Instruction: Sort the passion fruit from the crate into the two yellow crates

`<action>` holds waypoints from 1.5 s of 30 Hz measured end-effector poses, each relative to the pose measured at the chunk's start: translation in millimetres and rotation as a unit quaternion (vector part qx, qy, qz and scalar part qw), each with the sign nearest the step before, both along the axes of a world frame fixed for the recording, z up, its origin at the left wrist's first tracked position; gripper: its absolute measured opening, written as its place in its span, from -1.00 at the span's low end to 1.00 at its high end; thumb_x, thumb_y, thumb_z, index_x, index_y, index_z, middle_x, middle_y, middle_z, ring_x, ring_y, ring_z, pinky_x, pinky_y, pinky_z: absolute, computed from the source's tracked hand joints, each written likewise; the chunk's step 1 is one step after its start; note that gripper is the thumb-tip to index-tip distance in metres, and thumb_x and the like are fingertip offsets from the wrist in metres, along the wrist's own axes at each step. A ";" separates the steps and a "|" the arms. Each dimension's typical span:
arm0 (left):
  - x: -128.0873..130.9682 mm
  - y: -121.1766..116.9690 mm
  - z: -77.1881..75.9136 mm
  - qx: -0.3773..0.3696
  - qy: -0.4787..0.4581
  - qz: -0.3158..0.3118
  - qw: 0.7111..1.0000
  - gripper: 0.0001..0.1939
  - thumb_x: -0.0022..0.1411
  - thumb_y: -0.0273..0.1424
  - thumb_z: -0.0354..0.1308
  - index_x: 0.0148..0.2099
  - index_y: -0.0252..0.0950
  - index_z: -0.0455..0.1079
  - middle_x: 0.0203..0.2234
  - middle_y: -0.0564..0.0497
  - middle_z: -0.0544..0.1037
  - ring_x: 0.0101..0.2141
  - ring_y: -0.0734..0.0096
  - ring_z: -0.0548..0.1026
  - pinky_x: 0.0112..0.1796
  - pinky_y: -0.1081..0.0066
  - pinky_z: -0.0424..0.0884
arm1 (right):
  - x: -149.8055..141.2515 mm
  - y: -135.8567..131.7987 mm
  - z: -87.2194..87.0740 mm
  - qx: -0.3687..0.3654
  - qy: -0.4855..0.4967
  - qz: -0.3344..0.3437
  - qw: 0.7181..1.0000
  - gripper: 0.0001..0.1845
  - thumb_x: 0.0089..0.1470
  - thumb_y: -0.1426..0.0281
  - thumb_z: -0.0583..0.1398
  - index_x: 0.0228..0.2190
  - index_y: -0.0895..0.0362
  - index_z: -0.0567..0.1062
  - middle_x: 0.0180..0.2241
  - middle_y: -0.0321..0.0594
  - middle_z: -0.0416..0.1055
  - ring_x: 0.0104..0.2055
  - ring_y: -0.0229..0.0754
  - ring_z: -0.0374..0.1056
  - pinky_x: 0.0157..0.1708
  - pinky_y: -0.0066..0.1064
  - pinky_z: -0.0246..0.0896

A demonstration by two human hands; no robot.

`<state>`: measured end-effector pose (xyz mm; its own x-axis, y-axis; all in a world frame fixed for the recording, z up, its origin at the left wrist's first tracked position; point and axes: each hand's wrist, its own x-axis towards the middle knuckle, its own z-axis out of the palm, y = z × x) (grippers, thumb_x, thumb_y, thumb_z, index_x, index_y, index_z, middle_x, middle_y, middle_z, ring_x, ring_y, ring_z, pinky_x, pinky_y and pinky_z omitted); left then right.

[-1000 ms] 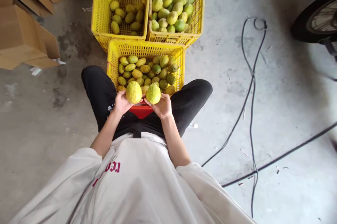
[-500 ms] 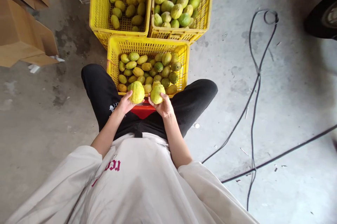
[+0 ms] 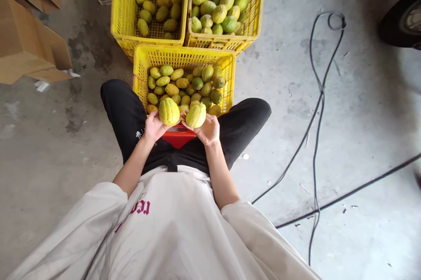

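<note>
The left hand (image 3: pixel 154 127) cups a ribbed yellow-green fruit (image 3: pixel 169 112), its fingers bent against the underside, while the right hand (image 3: pixel 211 131) holds a paler striped fruit (image 3: pixel 196 114) close beside it, resting on fingers that support it from below. Both are at the near edge of a yellow crate (image 3: pixel 184 54) full of loose fruits (image 3: pixel 172 89), between the knees in black trousers (image 3: pixel 248 117).

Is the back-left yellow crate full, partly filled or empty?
Partly filled: the back-left yellow crate has a loose group of fruits low inside, and its inner walls show bare above them.
</note>
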<state>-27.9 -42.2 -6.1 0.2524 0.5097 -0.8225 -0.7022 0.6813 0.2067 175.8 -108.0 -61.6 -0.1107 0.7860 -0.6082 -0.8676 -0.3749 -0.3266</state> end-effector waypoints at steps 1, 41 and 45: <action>-1.2 -0.2 -1.5 0.004 -0.003 -0.007 1.000 -0.35 0.83 -0.20 -0.11 0.70 -0.16 0.52 0.31 -0.26 0.89 0.48 -0.23 0.80 0.49 -0.31 0.73 | 0.1 -0.4 -2.5 -0.004 -0.006 0.003 1.000 -0.37 0.29 0.10 0.43 0.32 -0.06 0.64 0.18 -0.01 0.87 0.54 0.45 0.68 0.47 0.67 0.65; -9.1 -9.2 -36.3 0.051 0.010 -0.093 0.994 -0.44 0.70 -0.36 0.23 0.63 -0.15 0.53 0.30 -0.19 0.90 0.41 -0.08 0.86 0.51 -0.01 0.75 | -4.9 -1.3 2.9 -0.021 -0.063 0.072 0.995 -0.41 0.03 0.44 0.55 0.07 -0.11 0.58 0.03 -0.27 0.85 0.37 0.23 0.81 0.34 0.20 0.88; -11.1 -9.3 -41.8 0.060 0.019 -0.105 0.992 -0.41 0.60 -0.34 0.33 0.59 -0.21 0.57 0.24 -0.22 0.93 0.39 -0.15 0.86 0.51 0.00 0.74 | -3.7 -2.2 -0.1 -0.033 -0.064 0.060 0.996 -0.40 0.09 0.43 0.58 0.08 -0.14 0.55 0.04 -0.31 0.83 0.33 0.16 0.83 0.32 0.18 0.89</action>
<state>-39.0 -51.5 -47.9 0.3339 0.5442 -0.7697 -0.5367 0.7810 0.3193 172.0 -110.2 -61.7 -0.1203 0.7300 -0.6727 -0.7684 -0.4975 -0.4025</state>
